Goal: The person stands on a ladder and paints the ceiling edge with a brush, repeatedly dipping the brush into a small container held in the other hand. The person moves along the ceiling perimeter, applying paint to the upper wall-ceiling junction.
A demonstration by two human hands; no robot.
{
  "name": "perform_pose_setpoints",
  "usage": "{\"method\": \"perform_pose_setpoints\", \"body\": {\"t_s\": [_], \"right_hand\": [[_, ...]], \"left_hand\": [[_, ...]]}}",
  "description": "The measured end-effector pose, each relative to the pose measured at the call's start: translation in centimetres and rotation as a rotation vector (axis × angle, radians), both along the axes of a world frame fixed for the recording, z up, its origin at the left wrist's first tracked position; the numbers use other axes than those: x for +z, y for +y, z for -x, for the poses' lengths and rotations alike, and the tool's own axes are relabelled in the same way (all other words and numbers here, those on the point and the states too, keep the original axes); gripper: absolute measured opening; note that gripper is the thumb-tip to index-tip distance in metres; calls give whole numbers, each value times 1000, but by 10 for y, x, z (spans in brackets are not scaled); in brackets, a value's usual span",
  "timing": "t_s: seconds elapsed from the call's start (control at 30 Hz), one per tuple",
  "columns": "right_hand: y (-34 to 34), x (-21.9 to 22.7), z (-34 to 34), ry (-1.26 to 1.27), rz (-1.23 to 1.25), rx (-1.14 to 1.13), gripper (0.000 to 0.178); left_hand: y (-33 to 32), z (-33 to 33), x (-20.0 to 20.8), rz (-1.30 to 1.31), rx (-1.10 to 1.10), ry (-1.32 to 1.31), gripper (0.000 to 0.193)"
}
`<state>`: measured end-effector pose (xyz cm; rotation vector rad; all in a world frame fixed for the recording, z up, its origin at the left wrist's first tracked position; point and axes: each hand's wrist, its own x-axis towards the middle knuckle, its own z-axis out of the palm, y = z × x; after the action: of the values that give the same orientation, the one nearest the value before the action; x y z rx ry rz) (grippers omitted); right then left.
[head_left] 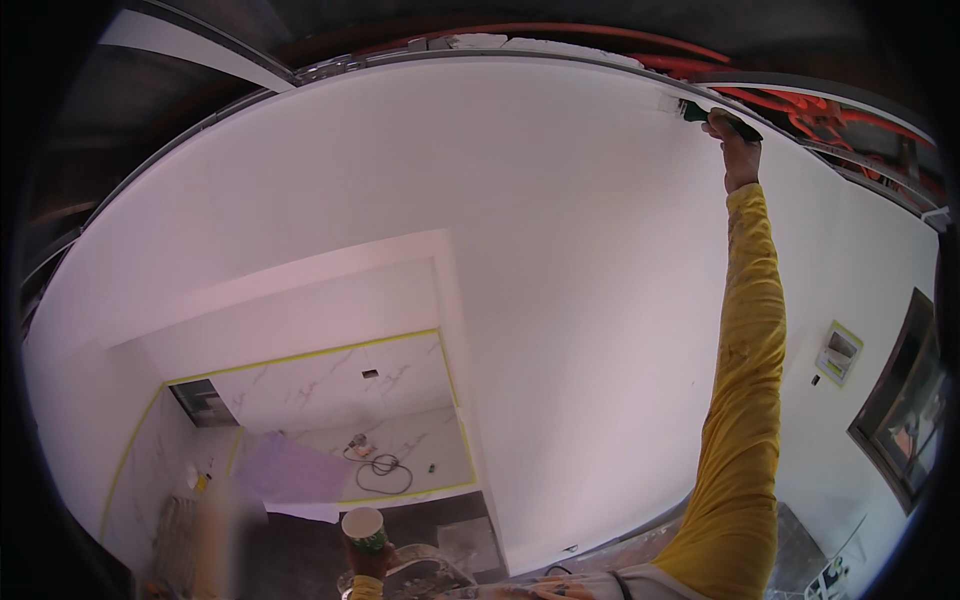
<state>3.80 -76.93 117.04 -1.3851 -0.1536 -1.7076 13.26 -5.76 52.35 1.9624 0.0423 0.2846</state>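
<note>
Along the top of the white wall (580, 250), metal ceiling framing (795, 83) is curving just above the brush (692, 111), with red conduits (815, 118) running behind it. A broad stretch of wall is extending leftward and downward from the bristles, giving the arm wide room on that side. The wall is showing a smooth, pale face; at lower left, marble-patterned panels (310, 388) are lining a recess, bordered by yellow-green tape (300, 357). A thin purple sheet (290, 470) and a looped dark cable (384, 463) are lying there. The right hand (738, 152) is grasping the brush by its dark green handle, the bristles appearing to be touching the wall near its upper edge. Well below, the left hand (370, 565) is gripping a white cup (363, 525) with green patterning, its round mouth facing upward.
</note>
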Motion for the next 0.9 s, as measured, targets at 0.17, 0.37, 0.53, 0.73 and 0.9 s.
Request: {"method": "perform_pose_setpoints", "body": {"t_s": [0.17, 0.37, 0.53, 0.73, 0.9], "right_hand": [[73, -20, 1, -240, 77, 65, 18], [123, -16, -23, 59, -14, 261, 21], [113, -36, -24, -145, -189, -55, 27], [154, -18, -74, 189, -142, -570, 47], [184, -24, -66, 42, 16, -288, 37]], "left_hand": [[2, 0, -11, 48, -10, -40, 83], [4, -9, -14, -15, -56, -212, 82], [-1, -5, -4, -8, -54, -142, 83], [-3, -8, 8, -26, -77, -134, 83], [-4, -10, 9, -28, -83, -125, 83]]}}
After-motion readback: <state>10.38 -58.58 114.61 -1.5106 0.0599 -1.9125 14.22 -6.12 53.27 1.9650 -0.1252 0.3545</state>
